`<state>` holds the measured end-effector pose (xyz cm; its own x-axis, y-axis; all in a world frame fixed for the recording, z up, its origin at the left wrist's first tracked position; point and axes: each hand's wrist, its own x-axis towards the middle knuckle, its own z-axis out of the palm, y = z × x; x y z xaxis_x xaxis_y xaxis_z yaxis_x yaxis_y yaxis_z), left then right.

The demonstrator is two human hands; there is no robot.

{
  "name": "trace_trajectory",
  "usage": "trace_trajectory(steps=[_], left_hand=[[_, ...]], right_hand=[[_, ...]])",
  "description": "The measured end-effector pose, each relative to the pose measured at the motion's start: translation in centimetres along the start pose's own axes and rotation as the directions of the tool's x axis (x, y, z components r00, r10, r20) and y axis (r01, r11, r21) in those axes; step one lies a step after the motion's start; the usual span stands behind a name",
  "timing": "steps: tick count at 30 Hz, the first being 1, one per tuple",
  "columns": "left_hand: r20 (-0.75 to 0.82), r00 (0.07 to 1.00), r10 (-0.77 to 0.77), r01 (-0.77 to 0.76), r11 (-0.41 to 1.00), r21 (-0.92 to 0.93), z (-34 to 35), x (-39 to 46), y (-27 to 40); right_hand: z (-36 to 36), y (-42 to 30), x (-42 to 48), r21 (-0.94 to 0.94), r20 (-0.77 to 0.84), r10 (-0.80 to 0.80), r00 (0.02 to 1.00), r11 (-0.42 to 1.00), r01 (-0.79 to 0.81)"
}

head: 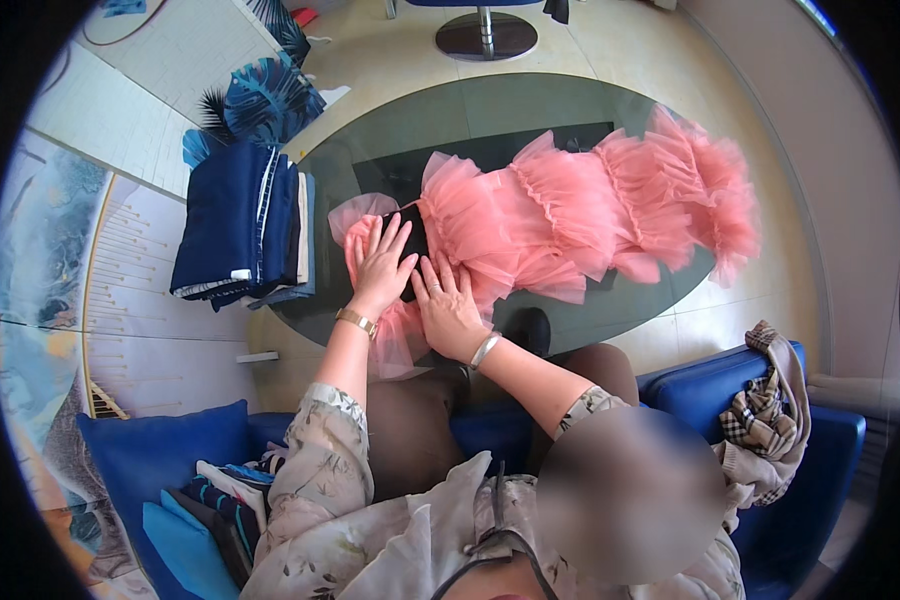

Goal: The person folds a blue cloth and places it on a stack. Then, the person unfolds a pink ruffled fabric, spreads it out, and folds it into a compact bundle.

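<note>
A pink tiered tulle dress (544,217) is laid lengthwise across an oval glass table (450,112). Its ruffled skirt spreads to the right, and a black band (412,229) crosses it near the left end. My left hand (379,266) rests palm down over the pink top and the band, fingers a little apart. Close beside it, my right hand (450,311) lies flat with fingers spread, at the edge between band and skirt. Neither hand grips the cloth. Sheer pink tulle (394,337) hangs over the table's near edge below my wrists.
A stack of folded dark blue fabric (221,217) stands on the table's left end. Folded clothes (217,517) lie on the blue seat (150,442) to my left. A checked scarf (761,416) drapes over a blue chair back (697,382) at right. A pedestal base (487,34) stands beyond the table.
</note>
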<state>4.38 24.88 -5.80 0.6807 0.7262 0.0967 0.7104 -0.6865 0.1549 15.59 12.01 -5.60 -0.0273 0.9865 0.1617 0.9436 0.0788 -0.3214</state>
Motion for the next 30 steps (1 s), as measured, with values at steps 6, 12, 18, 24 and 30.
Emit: trace_trajectory(steps=[6,12,18,24,30], left_hand=[[-0.442,0.799,-0.408,0.166,0.856,-0.49,-2.1,-3.1,0.4],[0.105,0.634,-0.766,0.331,0.147,-0.932,0.2,-5.6,-0.8],[0.303,0.692,-0.655,0.314,-0.105,-0.944,-0.7,-5.4,-1.1],[0.264,0.67,-0.694,0.183,-0.189,-0.965,-2.5,-5.5,0.0],[0.126,0.604,-0.787,0.131,-0.058,-0.99,-5.7,-4.7,3.6]], right_hand=[[-0.6,-0.4,0.0,-0.037,0.019,0.031,0.999,0.999,-0.03],[-1.7,-1.2,-0.2,0.044,-0.112,-0.028,0.993,0.998,0.033],[-0.7,-1.8,0.0,0.344,-0.201,-0.009,0.98,0.936,0.08],[0.1,-1.6,0.1,0.622,-0.076,0.06,0.995,0.783,0.0],[0.2,-2.2,-0.3,0.738,-0.076,0.042,0.996,0.675,0.027]])
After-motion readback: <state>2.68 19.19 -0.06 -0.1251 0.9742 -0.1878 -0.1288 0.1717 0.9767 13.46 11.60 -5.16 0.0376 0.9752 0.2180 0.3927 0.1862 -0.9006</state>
